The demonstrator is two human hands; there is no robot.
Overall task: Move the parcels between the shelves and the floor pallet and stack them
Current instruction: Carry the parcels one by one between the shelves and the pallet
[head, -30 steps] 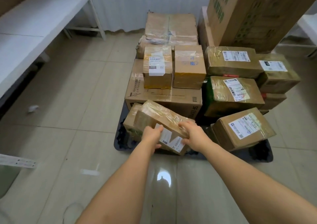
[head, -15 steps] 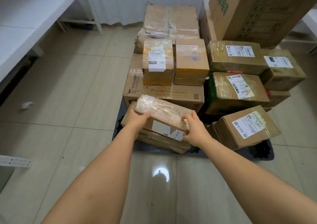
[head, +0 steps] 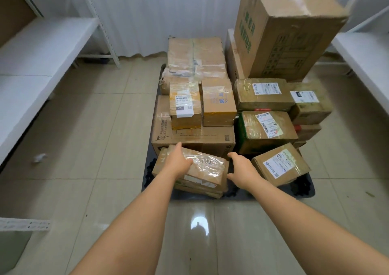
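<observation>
A flat taped parcel (head: 207, 167) lies on top of another flat parcel (head: 200, 187) at the front left of the dark floor pallet (head: 303, 187). My left hand (head: 179, 161) rests flat on the parcel's left part, fingers straight. My right hand (head: 240, 167) hovers just off the parcel's right end, fingers spread, holding nothing. Behind stands a wide carton (head: 193, 137) bearing two small boxes (head: 185, 106) (head: 217, 102).
Labelled parcels (head: 267, 131) (head: 280, 164) (head: 261, 93) are stacked on the pallet's right side. A tall carton (head: 288, 28) leans at the back right. White shelves (head: 31, 64) (head: 366, 57) run along both sides. Tiled floor (head: 94, 148) lies open on the left.
The flat parcel was gripped at both ends, lowered onto the lower parcel and let go. My left hand now lies flat on it; my right hand has come off its end.
</observation>
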